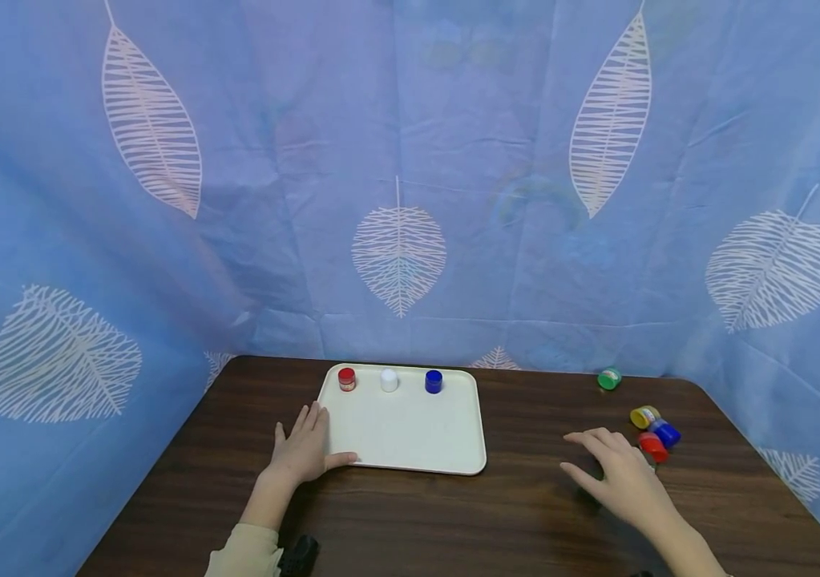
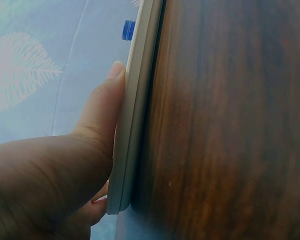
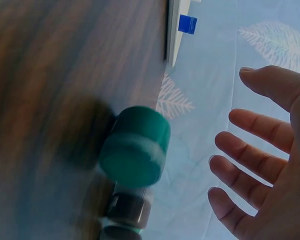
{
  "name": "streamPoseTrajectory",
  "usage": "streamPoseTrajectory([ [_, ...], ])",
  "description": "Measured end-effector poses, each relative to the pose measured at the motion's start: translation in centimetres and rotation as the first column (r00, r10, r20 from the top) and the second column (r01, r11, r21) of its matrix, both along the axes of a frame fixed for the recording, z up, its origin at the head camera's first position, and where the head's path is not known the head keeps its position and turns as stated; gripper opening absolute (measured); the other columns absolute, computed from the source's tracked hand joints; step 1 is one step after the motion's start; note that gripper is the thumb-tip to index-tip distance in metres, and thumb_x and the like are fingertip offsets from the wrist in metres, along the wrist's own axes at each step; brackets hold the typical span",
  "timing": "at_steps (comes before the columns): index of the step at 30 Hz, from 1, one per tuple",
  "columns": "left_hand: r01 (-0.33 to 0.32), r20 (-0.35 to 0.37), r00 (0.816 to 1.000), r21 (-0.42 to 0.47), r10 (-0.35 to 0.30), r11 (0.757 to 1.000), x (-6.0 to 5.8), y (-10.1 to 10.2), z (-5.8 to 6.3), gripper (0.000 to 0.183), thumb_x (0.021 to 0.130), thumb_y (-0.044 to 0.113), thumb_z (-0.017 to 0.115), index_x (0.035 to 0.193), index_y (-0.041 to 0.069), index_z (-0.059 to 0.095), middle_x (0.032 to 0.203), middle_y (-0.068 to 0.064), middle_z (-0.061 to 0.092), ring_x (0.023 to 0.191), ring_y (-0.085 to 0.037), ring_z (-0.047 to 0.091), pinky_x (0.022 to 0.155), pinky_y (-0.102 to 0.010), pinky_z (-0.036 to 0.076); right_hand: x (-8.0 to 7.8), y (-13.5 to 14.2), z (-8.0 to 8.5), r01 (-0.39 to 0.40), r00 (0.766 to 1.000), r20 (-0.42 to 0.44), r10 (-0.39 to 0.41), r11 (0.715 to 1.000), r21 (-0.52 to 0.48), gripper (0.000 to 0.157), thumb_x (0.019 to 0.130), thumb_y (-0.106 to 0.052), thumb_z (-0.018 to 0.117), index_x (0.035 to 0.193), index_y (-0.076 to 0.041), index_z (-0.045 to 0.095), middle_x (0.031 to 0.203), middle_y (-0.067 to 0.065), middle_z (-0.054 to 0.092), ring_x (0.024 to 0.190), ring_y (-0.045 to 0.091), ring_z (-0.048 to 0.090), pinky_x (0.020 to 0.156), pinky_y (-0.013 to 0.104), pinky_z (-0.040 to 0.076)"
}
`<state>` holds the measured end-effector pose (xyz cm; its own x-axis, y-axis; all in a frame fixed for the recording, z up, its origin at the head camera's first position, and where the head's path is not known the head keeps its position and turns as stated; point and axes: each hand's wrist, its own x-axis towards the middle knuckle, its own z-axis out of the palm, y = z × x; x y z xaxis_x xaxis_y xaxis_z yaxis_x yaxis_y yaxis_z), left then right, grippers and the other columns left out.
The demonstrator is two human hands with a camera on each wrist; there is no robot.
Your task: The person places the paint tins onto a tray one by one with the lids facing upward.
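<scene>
A white tray lies on the dark wooden table, with a red-lidded jar, a white jar and a blue jar in a row along its far side. My left hand rests at the tray's near left corner, fingers straight along the left rim and thumb on the front rim. Over the table at right, my right hand is spread with nothing in it. Beside it lie a red jar, a blue jar and a yellow jar. The right wrist view shows a green jar near the palm.
Farther back at the right, another green jar lies near the table's far edge. A blue curtain with white leaf prints hangs behind the table and along both sides.
</scene>
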<state>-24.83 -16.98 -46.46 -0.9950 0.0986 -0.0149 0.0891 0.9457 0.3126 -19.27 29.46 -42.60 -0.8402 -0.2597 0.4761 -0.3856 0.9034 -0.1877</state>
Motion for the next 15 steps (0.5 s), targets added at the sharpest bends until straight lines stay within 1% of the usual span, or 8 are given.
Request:
streamPoseTrajectory([
  [1, 0.0, 0.002, 1.0, 0.002, 0.0, 1.0, 0.0, 0.0, 0.0, 0.11, 0.077, 0.069, 0.066, 0.15, -0.004, 0.029, 0.159, -0.025, 0.024, 0.149, -0.041, 0.019, 0.11, -0.076, 0.011, 0.2, 0.2, 0.0, 0.002, 1.0, -0.005, -0.002, 1.0, 0.0, 0.036, 0.078, -0.029, 0.081, 0.109, -0.015, 0.071, 0.1, 0.003, 0.069, 0.09, 0.026, 0.062, 0.069, 0.048, 0.051],
  [3, 0.0, 0.003, 1.0, 0.004, 0.0, 1.0, 0.0, 0.1, 0.0, 0.11, 0.077, 0.069, 0.066, 0.15, -0.005, 0.029, 0.159, -0.025, 0.024, 0.149, -0.041, 0.019, 0.11, -0.076, 0.011, 0.5, 0.5, -0.1, 0.008, 1.0, -0.018, -0.008, 1.0, 0.007, 0.036, 0.077, -0.029, 0.082, 0.109, -0.016, 0.071, 0.1, 0.002, 0.07, 0.087, 0.022, 0.061, 0.068, 0.041, 0.05],
  [6, 0.003, 0.003, 1.0, 0.005, -0.003, 1.0, 0.0, 0.0, -0.1, 0.111, 0.077, 0.069, 0.066, 0.15, -0.004, 0.028, 0.159, -0.025, 0.024, 0.149, -0.042, 0.019, 0.11, -0.076, 0.011, 0.8, 1.0, -0.3, 0.021, 1.0, -0.011, -0.021, 1.0, 0.02, 0.038, 0.077, -0.031, 0.082, 0.11, -0.017, 0.07, 0.1, 0.0, 0.069, 0.083, 0.016, 0.058, 0.065, 0.032, 0.045],
  [8, 0.002, 0.002, 1.0, 0.006, -0.002, 1.0, 0.0, -0.1, -0.1, 0.111, 0.077, 0.069, 0.066, 0.151, -0.004, 0.028, 0.159, -0.025, 0.024, 0.149, -0.042, 0.019, 0.11, -0.076, 0.01, 0.9, 1.2, -0.5, 0.029, 1.0, 0.008, -0.029, 0.999, 0.031, 0.04, 0.077, -0.032, 0.082, 0.111, -0.017, 0.069, 0.099, -0.001, 0.069, 0.082, 0.014, 0.057, 0.064, 0.03, 0.043],
  [12, 0.0, 0.0, 1.0, 0.007, 0.0, 1.0, 0.0, -0.2, -0.2, 0.111, 0.077, 0.069, 0.066, 0.151, -0.004, 0.028, 0.159, -0.025, 0.023, 0.149, -0.042, 0.019, 0.11, -0.076, 0.01, 0.9, 1.7, -0.8, 0.038, 0.995, 0.09, -0.042, 0.998, 0.046, 0.042, 0.077, -0.036, 0.082, 0.112, -0.016, 0.068, 0.098, -0.001, 0.067, 0.083, 0.015, 0.057, 0.066, 0.033, 0.044],
  [15, 0.006, -0.005, 1.0, 0.007, -0.006, 1.0, -0.1, -0.1, -0.2, 0.111, 0.077, 0.069, 0.066, 0.151, -0.004, 0.028, 0.159, -0.026, 0.023, 0.149, -0.043, 0.02, 0.11, -0.076, 0.01, 1.0, 2.1, -1.0, 0.049, 0.983, 0.172, -0.057, 0.997, 0.052, 0.043, 0.076, -0.039, 0.082, 0.11, -0.017, 0.066, 0.098, -0.001, 0.066, 0.085, 0.015, 0.057, 0.066, 0.034, 0.043],
])
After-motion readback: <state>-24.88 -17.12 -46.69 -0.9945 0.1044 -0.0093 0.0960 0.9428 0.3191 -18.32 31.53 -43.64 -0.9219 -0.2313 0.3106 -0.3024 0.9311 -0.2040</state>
